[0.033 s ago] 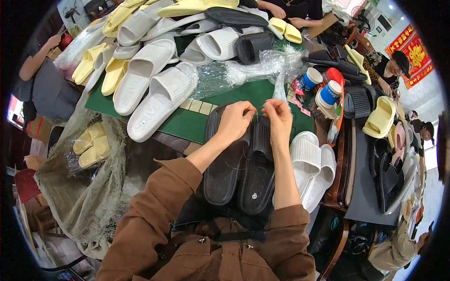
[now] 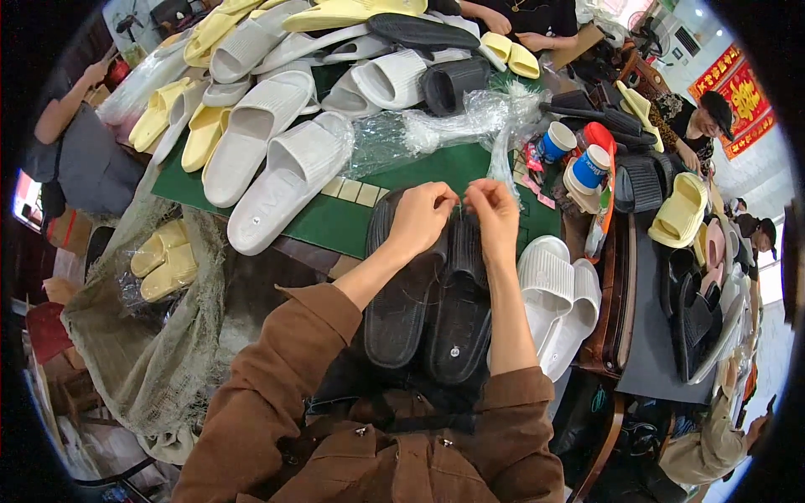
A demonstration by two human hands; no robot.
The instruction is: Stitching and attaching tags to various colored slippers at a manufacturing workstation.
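Observation:
A pair of black slide sandals lies side by side in front of me: the left slide (image 2: 394, 323) and the right slide (image 2: 457, 331), toes pointing away. Over the left slide's strap, my left hand (image 2: 422, 220) is closed in a pinch. My right hand (image 2: 495, 216) pinches just beside it, above the right slide's strap. Between the fingertips there seems to be a thin strand, mostly hidden by the fingers. A pair of white slides (image 2: 545, 281) sits right of my right forearm.
Grey, yellow and black slides (image 2: 289, 168) pile up on the green table (image 2: 444, 172), with clear plastic bags (image 2: 394, 138) among them. Paper cups (image 2: 591, 168) stand at the right. A mesh sack (image 2: 126, 352) holds bagged yellow slides (image 2: 172, 272). Other people work around the table.
My right hand has shifted slightly left, its fingertips closer to those of my left hand. My left hand and the slides stay where they were.

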